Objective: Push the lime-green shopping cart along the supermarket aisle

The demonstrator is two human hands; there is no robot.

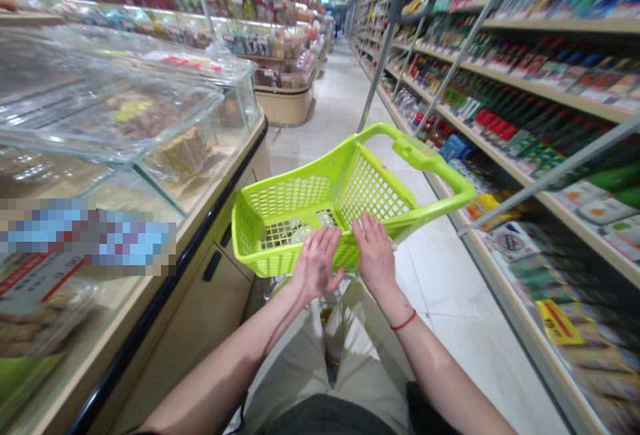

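Observation:
A lime-green shopping cart basket (273,263) with perforated walls stands crosswise in front of my legs, its looped handle (450,188) toward the right. Nothing lies in its upper tray. My left hand (319,263) rests against the near side wall, fingers stretched out and thumb apart. Beside it, my right hand (375,252) lies over the near rim close to the inner divider, with the fingers extended and the thumb mostly hidden. A red string bracelet (404,322) circles my right wrist. Neither hand wraps around anything that I can see.
Glass-walled bulk food bins (175,148) on a wooden counter line the left. Along the right run shelves (550,82) of packaged goods, with slanted metal poles (470,42) in front. A white tiled aisle (340,82) stretches ahead past a rounded display stand (285,103).

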